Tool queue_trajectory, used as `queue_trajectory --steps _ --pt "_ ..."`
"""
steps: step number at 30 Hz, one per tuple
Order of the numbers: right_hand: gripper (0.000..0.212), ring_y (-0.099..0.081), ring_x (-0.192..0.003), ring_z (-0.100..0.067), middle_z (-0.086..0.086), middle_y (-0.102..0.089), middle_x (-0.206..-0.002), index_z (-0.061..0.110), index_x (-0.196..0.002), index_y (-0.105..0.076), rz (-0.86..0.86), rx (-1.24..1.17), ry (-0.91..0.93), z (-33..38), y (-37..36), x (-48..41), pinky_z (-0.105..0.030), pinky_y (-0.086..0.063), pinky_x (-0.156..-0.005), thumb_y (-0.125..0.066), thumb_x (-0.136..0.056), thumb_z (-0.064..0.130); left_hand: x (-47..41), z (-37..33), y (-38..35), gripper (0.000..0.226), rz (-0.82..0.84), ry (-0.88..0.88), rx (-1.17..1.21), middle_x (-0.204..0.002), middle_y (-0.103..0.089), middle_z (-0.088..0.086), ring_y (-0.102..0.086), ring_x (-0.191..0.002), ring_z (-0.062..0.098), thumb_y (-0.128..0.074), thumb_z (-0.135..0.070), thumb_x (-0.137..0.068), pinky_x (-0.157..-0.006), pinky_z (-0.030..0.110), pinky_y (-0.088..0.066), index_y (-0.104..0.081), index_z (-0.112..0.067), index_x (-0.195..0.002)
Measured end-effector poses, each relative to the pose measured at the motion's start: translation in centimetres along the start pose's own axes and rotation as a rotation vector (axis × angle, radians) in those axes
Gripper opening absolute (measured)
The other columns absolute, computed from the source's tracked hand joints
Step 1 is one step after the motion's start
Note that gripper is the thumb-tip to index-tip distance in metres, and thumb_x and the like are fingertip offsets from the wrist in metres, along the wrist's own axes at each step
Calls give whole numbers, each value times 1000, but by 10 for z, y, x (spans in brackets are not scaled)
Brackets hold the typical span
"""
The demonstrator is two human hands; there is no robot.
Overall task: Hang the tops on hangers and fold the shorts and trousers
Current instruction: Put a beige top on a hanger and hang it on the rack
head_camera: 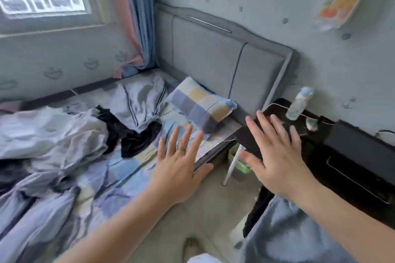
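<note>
A heap of clothes lies on the bed (119, 179): pale grey garments (53, 132) at the left, a dark black garment (132, 136) in the middle, and a grey piece with dark stripes (139, 102) behind it. My left hand (179, 166) hovers over the bed's right edge with fingers spread and a ring on one finger. My right hand (275, 155) is held out flat above the gap between bed and black desk (342, 166). Neither hand holds anything. No hanger shows.
A checked pillow (198, 104) leans by the grey headboard (224, 55). A bottle (299, 102) and cables sit on the desk. A green bin (239, 162) and a white stick stand on the floor between bed and desk. Blue fabric (288, 235) hangs at the lower right.
</note>
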State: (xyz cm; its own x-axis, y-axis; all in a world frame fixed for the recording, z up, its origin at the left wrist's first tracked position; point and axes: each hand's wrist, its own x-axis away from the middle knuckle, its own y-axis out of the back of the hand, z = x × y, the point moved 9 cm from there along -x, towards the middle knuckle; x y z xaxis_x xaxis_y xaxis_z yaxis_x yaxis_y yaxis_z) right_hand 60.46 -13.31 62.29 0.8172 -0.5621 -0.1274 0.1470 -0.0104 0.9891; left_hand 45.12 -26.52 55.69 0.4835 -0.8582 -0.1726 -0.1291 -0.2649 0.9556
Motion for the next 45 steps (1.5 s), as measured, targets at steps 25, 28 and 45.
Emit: queue_trajectory --steps 25,28,45 --pt "78 21 -151 -10 19 22 -163 46 -154 16 574 -231 415 223 -262 -328 -48 11 -120 -7 -86 76 -44 383 -91 73 203 928 188 -168 8 -8 18 -153 18 -26 -69 -97 -123 51 4 -2 -38 -159" --pt "73 19 -152 -10 18 20 -164 46 -154 15 604 -229 446 238 -279 -351 -47 10 -121 -15 -93 72 -57 408 -100 74 202 945 202 -168 5 -8 16 -153 18 -28 -69 -96 -123 51 3 -5 -37 -159" --pt "69 5 -154 -12 13 2 -168 39 -159 1 714 -248 307 456 -520 -516 -47 1 -123 -35 -102 57 -62 749 -254 73 380 977 203 -168 -8 -5 3 -154 20 -33 -68 -96 -122 50 -6 -13 -36 -158"
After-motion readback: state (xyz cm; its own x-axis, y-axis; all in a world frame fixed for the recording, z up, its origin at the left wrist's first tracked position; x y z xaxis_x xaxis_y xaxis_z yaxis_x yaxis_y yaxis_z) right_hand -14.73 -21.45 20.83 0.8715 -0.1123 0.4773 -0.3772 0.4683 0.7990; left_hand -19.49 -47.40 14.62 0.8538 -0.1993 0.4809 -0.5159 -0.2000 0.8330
